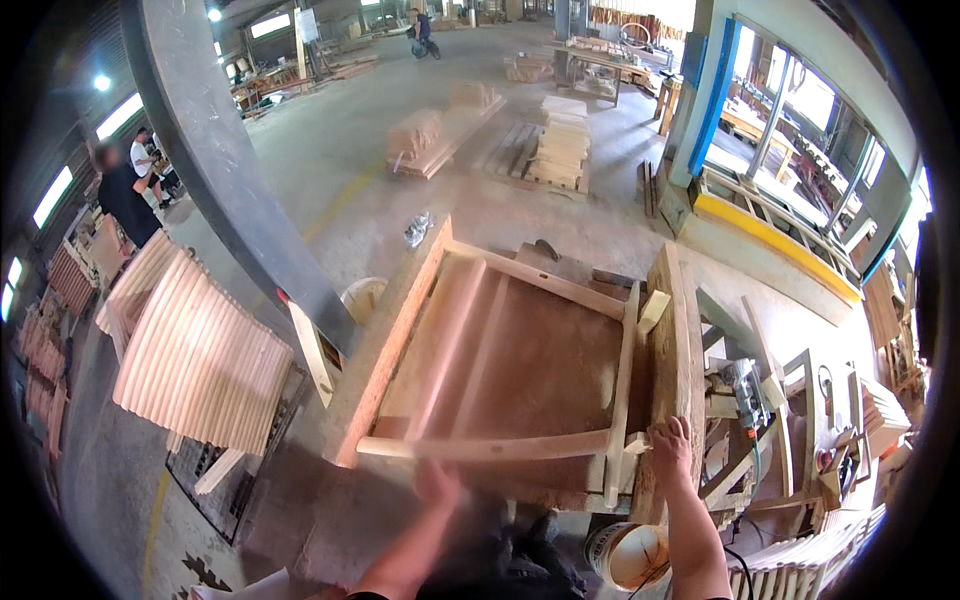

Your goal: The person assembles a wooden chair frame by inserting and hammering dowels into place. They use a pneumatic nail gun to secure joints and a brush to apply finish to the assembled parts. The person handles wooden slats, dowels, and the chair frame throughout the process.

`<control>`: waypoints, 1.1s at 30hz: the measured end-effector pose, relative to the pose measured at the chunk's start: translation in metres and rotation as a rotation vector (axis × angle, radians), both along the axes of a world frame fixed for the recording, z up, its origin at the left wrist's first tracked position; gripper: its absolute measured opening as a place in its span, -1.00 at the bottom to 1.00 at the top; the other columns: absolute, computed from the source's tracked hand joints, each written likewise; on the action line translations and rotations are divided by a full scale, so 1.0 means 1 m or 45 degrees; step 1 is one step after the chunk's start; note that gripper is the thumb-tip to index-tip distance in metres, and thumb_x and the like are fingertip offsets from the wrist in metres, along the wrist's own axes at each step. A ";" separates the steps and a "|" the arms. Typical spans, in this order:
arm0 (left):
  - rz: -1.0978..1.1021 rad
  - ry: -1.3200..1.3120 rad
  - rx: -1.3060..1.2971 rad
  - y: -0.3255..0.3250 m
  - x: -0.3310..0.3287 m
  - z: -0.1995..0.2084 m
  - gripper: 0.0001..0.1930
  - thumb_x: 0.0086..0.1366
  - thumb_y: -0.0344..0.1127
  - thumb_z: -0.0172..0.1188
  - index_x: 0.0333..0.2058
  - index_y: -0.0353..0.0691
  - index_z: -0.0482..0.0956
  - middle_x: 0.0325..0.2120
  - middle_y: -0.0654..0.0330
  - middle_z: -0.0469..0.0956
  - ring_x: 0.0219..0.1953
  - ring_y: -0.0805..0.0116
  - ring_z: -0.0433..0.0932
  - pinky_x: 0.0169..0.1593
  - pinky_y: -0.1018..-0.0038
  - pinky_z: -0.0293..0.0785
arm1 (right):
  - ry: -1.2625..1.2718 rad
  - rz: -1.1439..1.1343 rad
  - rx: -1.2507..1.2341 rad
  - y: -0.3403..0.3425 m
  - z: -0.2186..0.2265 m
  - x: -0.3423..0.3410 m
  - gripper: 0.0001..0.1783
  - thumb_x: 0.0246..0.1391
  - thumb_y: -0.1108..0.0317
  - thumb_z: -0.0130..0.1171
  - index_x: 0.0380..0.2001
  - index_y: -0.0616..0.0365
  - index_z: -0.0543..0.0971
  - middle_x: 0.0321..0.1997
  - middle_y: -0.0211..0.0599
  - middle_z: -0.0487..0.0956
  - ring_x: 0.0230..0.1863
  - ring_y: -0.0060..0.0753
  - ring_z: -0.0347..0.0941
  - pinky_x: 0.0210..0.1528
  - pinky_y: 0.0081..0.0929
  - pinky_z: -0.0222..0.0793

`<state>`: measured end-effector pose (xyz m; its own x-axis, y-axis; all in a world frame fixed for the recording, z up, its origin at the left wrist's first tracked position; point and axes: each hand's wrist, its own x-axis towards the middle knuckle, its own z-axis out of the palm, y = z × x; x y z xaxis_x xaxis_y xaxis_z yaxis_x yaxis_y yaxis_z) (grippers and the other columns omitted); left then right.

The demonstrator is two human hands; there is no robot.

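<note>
A pale wooden frame (pixel 530 446) lies inside a heavy timber jig in front of me, with its near rail blurred. Smeared by motion, my left hand (pixel 437 485) is just below that near rail, and its fingers cannot be made out. My right hand (pixel 672 445) is closed over the thick wooden beam (pixel 665 350) on the jig's right side, fingers curled at its inner edge. Beside those fingers a small wooden block (pixel 635 445) sits between beam and frame. A second block (pixel 653 312) is wedged farther up. The jig's left beam (pixel 390 350) runs along the frame's left side.
Stacked curved slats (pixel 205 350) stand at the left, beside a steel column (pixel 235 170). A power tool (pixel 745 390) lies right of the jig, and a bucket (pixel 630 555) stands below it. Wood piles (pixel 560 145) lie farther off. Another person (pixel 128 205) stands at far left.
</note>
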<state>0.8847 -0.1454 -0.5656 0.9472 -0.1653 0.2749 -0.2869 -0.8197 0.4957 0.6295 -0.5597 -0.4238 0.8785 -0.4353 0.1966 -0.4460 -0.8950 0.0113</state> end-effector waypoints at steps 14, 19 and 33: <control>-0.065 0.258 -0.103 0.008 0.000 0.046 -0.61 0.04 -0.22 0.55 -0.29 -0.21 0.51 -0.49 0.14 0.61 -0.33 -0.05 0.63 -0.21 0.07 0.53 | -0.048 -0.010 -0.017 -0.001 -0.010 -0.005 -0.57 -0.19 0.40 0.31 -0.13 0.12 0.67 0.06 -0.27 0.61 0.33 -0.09 0.31 0.48 -0.07 0.12; -0.357 0.012 -0.010 -0.011 -0.015 0.091 -0.48 -0.04 -0.09 0.61 -0.21 -0.17 0.54 -0.37 0.13 0.58 -0.22 -0.04 0.57 -0.07 0.09 0.47 | -0.115 0.049 -0.119 -0.001 -0.009 -0.003 -0.63 -0.16 0.41 0.27 -0.16 0.12 0.68 -0.02 -0.25 0.63 0.28 -0.08 0.36 0.45 -0.05 0.15; -1.043 -0.024 0.570 -0.128 -0.004 0.045 -0.41 0.19 0.10 0.36 0.00 -0.23 0.49 -0.12 0.11 0.55 -0.05 0.13 0.56 -0.05 0.24 0.57 | -0.172 0.057 -0.002 0.009 0.014 0.011 -0.68 -0.13 0.41 0.23 -0.21 0.16 0.68 -0.04 -0.21 0.64 0.23 -0.05 0.39 0.42 -0.06 0.19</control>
<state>0.8802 -0.2731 -0.5207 0.4844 -0.8740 0.0387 -0.8648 -0.4717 0.1720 0.6400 -0.5509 -0.4096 0.8625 -0.3962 0.3148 -0.4034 -0.9139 -0.0450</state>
